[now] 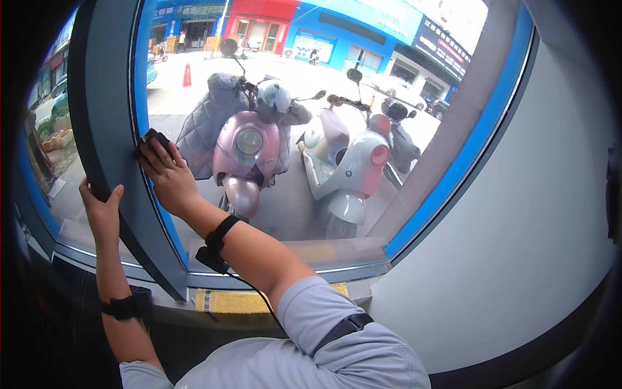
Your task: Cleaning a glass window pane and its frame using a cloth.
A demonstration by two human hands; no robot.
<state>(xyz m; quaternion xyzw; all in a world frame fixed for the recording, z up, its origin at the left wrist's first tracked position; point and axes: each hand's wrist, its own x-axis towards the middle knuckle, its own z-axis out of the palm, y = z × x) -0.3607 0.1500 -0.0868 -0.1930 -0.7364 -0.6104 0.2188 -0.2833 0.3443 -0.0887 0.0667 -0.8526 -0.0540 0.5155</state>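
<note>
Grey shirt (324,363) nearest you, dark pad (155,139) at the window's edge

Beyond your sleeve, your right hand (167,178) has its fingers curled over the dark pad, holding it where the post (115,117) meets the blue strip (141,84). Your left hand (102,211) sits lower, to the left of the right fingers, at the post's dark edge; its thumb stands apart from its other fingers, and you cannot tell whether they clamp the post.

You appear to be rubbing along that seam, mid-wipe. The next move probably calls for light, even pressure along the blue strip, the left hand bracing you. A reach that long could let the pad slip off the edge.

Right of your right fingers, behind the glass (291,214), stand a pink scooter (241,146) and a pale scooter (356,162); well below them lies a yellow towel (240,302).
</note>
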